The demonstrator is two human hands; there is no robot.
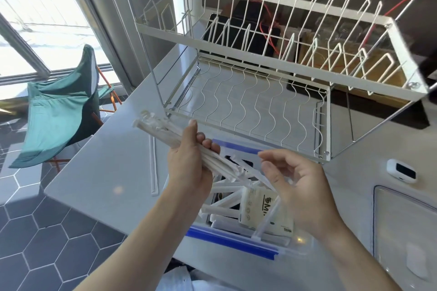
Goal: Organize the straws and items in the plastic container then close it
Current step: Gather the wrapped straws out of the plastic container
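Observation:
A clear plastic container with blue edge strips stands open on the grey counter, below my hands. Inside lie several white wrapped straws crossing each other and a cream paper packet with dark print. My left hand grips a bundle of wrapped straws, held above the container and pointing up to the left. My right hand hovers over the container's right half with its fingers loosely curled; a straw passes under it, and I cannot tell whether the fingers hold it.
A white two-tier wire dish rack stands just behind the container. One loose straw lies on the counter at the left. A small white device and a clear lid sit at the right. The counter edge drops to tiled floor at the left.

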